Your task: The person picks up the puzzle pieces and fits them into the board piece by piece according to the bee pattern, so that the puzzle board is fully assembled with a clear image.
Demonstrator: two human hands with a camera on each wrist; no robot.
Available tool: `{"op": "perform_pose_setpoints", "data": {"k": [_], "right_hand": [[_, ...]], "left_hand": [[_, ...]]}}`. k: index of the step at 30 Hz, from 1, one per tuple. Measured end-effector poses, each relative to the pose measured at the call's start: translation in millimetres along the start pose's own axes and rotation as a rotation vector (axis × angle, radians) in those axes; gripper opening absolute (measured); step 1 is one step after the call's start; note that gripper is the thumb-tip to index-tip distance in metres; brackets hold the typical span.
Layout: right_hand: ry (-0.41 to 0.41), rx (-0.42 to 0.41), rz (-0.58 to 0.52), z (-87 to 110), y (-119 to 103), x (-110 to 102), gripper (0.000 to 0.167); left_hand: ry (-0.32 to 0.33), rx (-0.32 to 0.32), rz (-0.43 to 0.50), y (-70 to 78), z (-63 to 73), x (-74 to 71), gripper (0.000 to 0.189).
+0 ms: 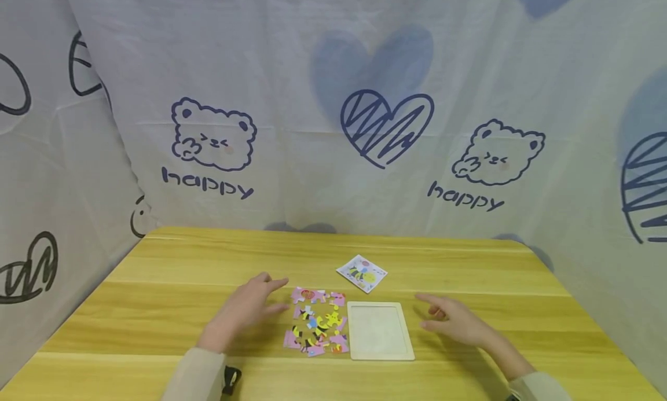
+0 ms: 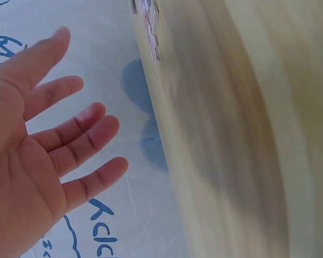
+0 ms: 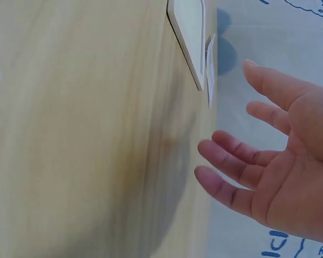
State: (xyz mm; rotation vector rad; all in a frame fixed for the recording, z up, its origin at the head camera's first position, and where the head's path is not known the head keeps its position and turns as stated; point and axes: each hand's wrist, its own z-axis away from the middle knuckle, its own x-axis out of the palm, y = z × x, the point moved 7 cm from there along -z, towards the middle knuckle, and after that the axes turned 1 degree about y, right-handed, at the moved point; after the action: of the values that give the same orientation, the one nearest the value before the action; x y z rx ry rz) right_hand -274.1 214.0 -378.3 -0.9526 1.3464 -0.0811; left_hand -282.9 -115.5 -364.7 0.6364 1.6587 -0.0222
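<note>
My left hand hovers just left of a cluster of jigsaw puzzle pieces, its fingers loosely spread and nothing in them. The pieces are pink, yellow and black, laid roughly in a square with gaps. Right beside them lies a shallow white puzzle frame, its inside bare. To the right of that frame, my right hand is held over the table, fingers relaxed and holding nothing. In the left wrist view the left palm faces the camera; the right wrist view shows the right fingers apart.
A small square picture card with a bee on it lies behind the pieces and the frame. All of it rests on a wood-grain table. A white cloth with hearts and bears hangs at the back and sides.
</note>
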Motion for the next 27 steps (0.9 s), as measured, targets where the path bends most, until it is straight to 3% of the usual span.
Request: {"op": "perform_pose_setpoints", "data": {"k": [6,14,27], "right_hand": [[-0.067,0.001,-0.141,-6.9,5,9,0.054],[-0.164,0.112,-0.348,-13.7,15,21,0.055],[-0.191,0.146,-0.347,-23.1,24,33,0.063]], "left_hand": [[-0.018,0.001,0.064,-1.3,-8.1,1.0,0.039],[-0.055,0.056,0.216,-6.6,-23.9,6.8,0.027],[-0.126,0.009,0.398,-18.7,-40.6,25.6,0.030]]}}
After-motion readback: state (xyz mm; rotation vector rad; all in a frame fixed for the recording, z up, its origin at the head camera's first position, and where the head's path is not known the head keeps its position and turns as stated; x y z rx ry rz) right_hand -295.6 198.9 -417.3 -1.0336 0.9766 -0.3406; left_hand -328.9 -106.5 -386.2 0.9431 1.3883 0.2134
